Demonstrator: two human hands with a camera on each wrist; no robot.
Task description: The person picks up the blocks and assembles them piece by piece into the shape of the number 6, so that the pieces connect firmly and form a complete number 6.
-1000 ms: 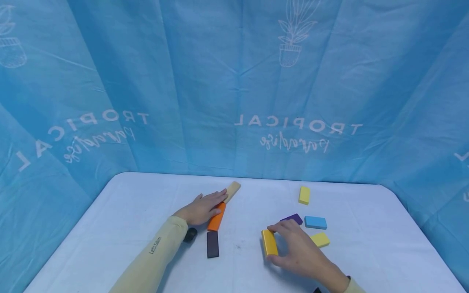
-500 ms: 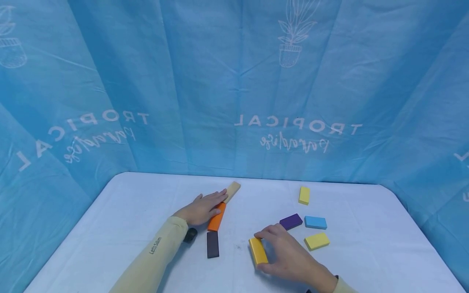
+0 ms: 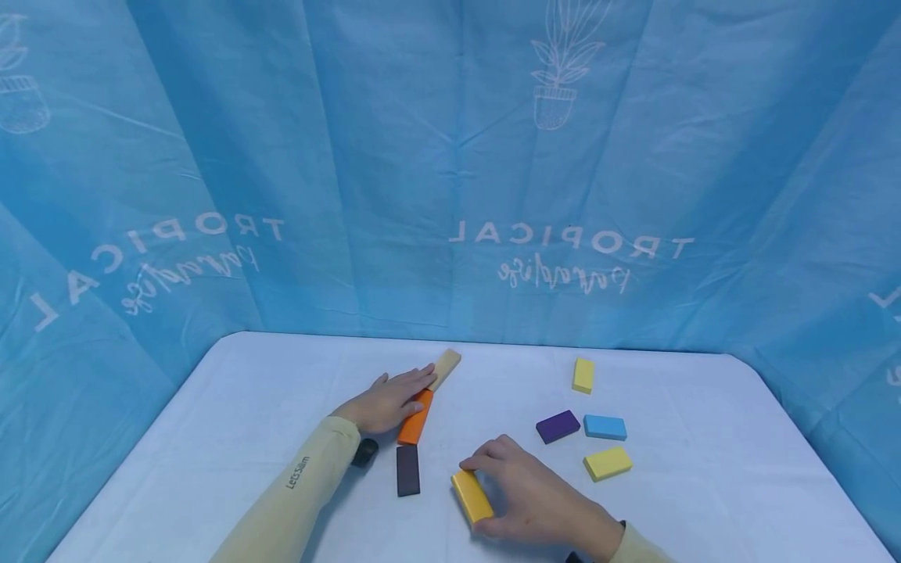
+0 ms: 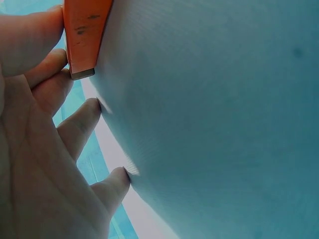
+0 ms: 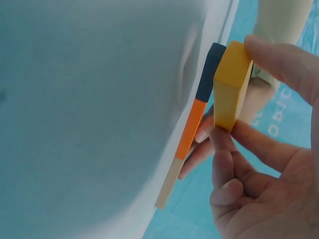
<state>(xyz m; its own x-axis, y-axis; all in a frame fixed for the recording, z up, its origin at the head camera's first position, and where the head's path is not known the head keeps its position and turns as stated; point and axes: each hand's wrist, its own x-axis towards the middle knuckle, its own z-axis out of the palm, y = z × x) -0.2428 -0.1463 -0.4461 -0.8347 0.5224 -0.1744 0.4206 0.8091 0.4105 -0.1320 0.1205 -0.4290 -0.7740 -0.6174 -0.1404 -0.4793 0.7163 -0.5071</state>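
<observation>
My right hand [image 3: 529, 500] pinches a yellow block [image 3: 472, 496] by its two ends, thumb at the near end and fingers at the far one. In the right wrist view the yellow block [image 5: 231, 84] appears held above the cloth. My left hand [image 3: 385, 403] rests with extended fingers against an orange block [image 3: 414, 422] and a natural wood block [image 3: 446, 366]. The left wrist view shows the thumb touching the orange block [image 4: 85, 37]. Laid end to end with these two is a black block [image 3: 407, 471], nearest me.
To the right lie a purple block [image 3: 558, 426], a light blue block [image 3: 604, 427], a pale yellow block [image 3: 608, 464] and another pale yellow block [image 3: 583, 375] farther back. A white cloth covers the table [image 3: 296, 375]; a blue printed curtain [image 3: 394, 195] hangs behind.
My right hand has carried the yellow block leftward and a little nearer me, towards the black block. The purple block is now fully visible. My left hand stays in place.
</observation>
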